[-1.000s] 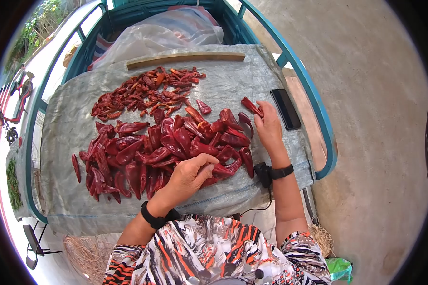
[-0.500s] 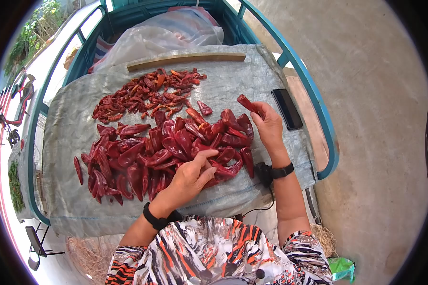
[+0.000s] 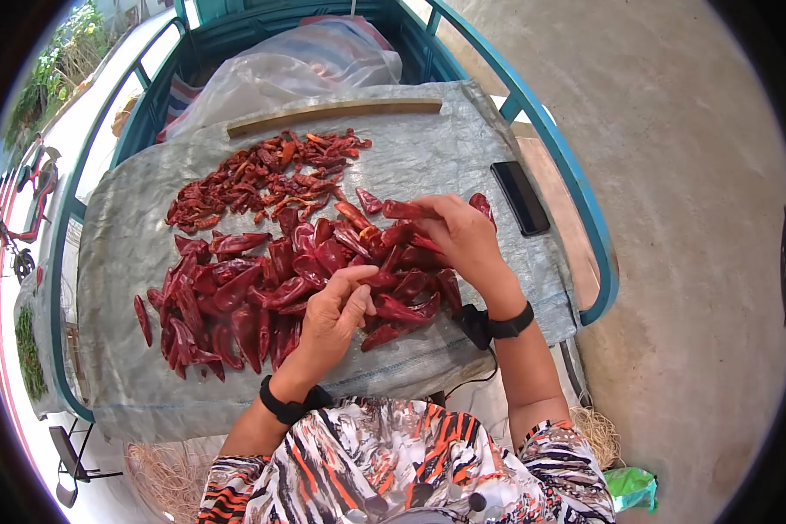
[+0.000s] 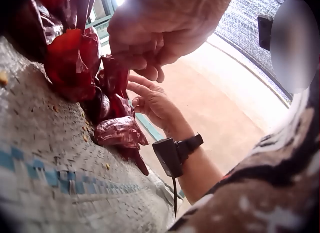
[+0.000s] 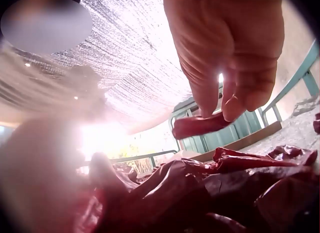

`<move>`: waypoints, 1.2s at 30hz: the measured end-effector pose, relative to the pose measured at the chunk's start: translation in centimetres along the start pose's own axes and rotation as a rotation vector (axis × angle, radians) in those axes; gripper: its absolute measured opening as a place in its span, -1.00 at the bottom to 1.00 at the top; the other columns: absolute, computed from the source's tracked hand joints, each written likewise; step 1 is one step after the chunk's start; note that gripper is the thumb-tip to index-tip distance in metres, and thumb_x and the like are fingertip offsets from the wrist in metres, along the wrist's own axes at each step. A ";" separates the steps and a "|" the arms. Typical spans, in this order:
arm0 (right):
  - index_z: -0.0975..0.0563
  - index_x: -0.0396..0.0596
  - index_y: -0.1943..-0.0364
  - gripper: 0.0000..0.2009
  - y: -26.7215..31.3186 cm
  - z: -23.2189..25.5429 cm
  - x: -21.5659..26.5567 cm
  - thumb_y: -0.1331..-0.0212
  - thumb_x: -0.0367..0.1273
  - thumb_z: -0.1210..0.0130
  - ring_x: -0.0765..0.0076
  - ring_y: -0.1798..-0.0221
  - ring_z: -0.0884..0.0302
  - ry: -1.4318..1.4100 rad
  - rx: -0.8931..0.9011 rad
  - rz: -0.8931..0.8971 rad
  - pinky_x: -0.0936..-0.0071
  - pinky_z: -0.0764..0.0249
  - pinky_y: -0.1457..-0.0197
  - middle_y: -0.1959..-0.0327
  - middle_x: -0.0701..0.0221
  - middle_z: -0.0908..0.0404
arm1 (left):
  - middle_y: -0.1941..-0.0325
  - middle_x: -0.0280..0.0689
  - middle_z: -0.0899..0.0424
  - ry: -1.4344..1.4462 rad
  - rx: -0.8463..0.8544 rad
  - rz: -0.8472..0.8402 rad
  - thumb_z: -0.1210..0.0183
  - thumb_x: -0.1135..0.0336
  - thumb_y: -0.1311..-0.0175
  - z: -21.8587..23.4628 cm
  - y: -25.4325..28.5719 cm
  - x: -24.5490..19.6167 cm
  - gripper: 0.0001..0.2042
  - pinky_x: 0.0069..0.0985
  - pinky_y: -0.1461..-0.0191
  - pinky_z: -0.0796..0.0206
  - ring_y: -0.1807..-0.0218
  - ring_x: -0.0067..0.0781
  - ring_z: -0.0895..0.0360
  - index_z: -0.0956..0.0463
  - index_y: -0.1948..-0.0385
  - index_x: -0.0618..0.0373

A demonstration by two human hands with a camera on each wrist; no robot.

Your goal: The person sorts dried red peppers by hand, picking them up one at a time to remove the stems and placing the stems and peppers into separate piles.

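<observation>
A large heap of dried red chili peppers point(image 3: 236, 293) lies on the woven sheet. My right hand point(image 3: 467, 240) is above the heap's right end and pinches one red pepper point(image 5: 200, 127) between thumb and fingers, its free end pointing left. Just right of this hand, another pepper point(image 3: 482, 208) lies alone, partly covered by the hand. Over the heap's near side is my left hand point(image 3: 330, 319), fingers loosely bent and no pepper visible in its grasp. In the left wrist view, its fingertips are right at the peppers point(image 4: 115, 75).
A pile of smaller, shrivelled chilies point(image 3: 262, 175) lies behind the heap, below a wooden strip point(image 3: 336, 112). A black phone point(image 3: 520, 198) rests at the right. Teal cart rails point(image 3: 576, 192) border the woven sheet point(image 3: 122, 349). A plastic-covered bundle point(image 3: 297, 65) sits at the back.
My right hand has moved left from beside the phone to over the heap, pinching a pepper. A lone pepper now shows where that hand was. My left hand has shifted slightly left.
</observation>
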State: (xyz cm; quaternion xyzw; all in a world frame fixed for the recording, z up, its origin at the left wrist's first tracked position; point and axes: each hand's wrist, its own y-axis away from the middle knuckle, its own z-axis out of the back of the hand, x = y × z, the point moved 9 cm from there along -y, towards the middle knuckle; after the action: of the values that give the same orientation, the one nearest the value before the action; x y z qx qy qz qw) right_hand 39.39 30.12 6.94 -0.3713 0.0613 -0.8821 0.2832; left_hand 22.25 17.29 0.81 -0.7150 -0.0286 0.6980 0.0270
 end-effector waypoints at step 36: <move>-0.65 -0.08 -0.02 -0.77 2.5 3.2 -9.3 -0.34 -0.37 -0.20 0.23 0.16 -0.69 -0.052 -0.249 -0.310 0.30 -0.57 0.09 0.18 0.24 -0.74 | 0.04 -0.23 -0.66 -0.796 -0.097 -0.468 -0.33 0.40 -0.28 0.0 0.7 -5.8 -0.65 -0.22 -0.28 -0.24 -0.17 -0.18 -0.49 -0.59 -0.10 0.07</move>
State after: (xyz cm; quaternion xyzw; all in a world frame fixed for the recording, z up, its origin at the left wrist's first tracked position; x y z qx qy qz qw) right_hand 47.93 33.43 2.69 -0.4310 0.1048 -0.8910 0.0972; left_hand 22.15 16.12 6.54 -0.3659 -0.2300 0.8912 0.1374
